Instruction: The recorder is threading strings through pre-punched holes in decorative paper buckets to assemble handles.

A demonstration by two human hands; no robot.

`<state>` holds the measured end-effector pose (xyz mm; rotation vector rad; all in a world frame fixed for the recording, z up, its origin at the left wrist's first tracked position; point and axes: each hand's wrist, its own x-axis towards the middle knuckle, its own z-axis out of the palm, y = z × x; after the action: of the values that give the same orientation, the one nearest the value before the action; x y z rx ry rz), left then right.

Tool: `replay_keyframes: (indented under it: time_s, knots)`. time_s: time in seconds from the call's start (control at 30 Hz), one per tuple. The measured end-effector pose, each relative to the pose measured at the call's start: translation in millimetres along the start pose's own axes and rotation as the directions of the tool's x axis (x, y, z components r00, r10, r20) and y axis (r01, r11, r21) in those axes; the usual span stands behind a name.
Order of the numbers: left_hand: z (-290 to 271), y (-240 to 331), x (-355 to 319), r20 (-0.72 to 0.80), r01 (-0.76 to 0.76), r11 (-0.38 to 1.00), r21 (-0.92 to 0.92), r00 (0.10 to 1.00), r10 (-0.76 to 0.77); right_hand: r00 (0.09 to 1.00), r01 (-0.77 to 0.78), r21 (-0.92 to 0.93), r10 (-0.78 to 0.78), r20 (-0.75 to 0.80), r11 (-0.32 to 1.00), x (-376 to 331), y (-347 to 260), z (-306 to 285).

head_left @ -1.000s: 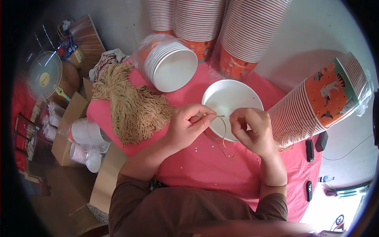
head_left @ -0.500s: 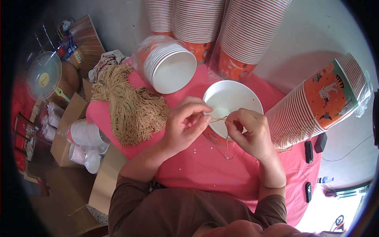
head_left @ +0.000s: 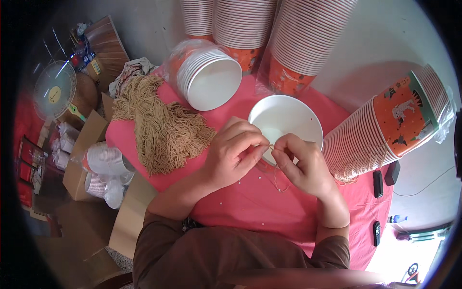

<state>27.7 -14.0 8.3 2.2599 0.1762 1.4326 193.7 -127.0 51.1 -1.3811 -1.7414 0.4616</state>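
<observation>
My left hand (head_left: 237,153) and my right hand (head_left: 304,166) meet fingertip to fingertip, each pinching a thin tan string (head_left: 276,181). Its loose end dangles below my right fingers, over the red cloth. Just behind my hands stands a white-lined paper bucket (head_left: 302,118), its mouth facing up and its near rim partly hidden by my fingers. Left of my left hand lies a thick bundle of tan strings (head_left: 166,132). A leaning stack of orange printed paper buckets (head_left: 365,139) is at the right, with strings draped over its lower rims.
Wrapped white buckets (head_left: 214,86) lie tipped behind the bundle. Tall bucket stacks (head_left: 308,38) stand against the wall. Small black devices (head_left: 377,184) rest at the right of the red tablecloth (head_left: 250,207), which has white specks. Cardboard boxes (head_left: 130,212) and a fan (head_left: 54,91) are at the left.
My hands have come closer together, the left moving right, so the string between them is shorter. The view has shifted slightly.
</observation>
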Motion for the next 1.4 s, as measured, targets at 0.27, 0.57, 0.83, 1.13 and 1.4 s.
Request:
replay_keyframes:
  time_s: [0.27, 0.57, 0.83, 1.13, 1.4]
  knots:
    - [-11.6, -8.6, -0.5, 0.119, 0.181, 0.970, -0.160, 0.979, -0.163, 0.979, -0.206, 0.829, 0.105, 0.177, 0.520, 0.8, 14.9, -11.4]
    - [-14.6, -11.9, -4.1, 0.204, 0.227, 0.971, -0.076, 0.957, -0.208, 0.998, -0.033, 0.947, 0.069, 0.012, 0.319, 7.1, 20.1, -20.4]
    - [-11.4, -13.9, -2.8, 0.167, 0.183, 0.982, -0.044, 0.971, -0.173, 0.999, 0.049, 0.936, -0.034, -0.040, 0.348, 7.2, 19.6, -21.1]
    - [-24.8, -0.5, -2.4, 0.177, 0.208, 0.959, -0.194, 0.969, -0.174, 0.994, 0.105, 0.877, -0.033, -0.101, 0.470, 3.1, 26.8, -16.3]
    - [-7.8, -9.2, -6.9, 0.339, 0.357, 0.929, -0.100, 0.890, -0.305, 1.000, 0.001, 0.924, 0.004, -0.002, 0.384, 1.1, 15.0, -25.8]
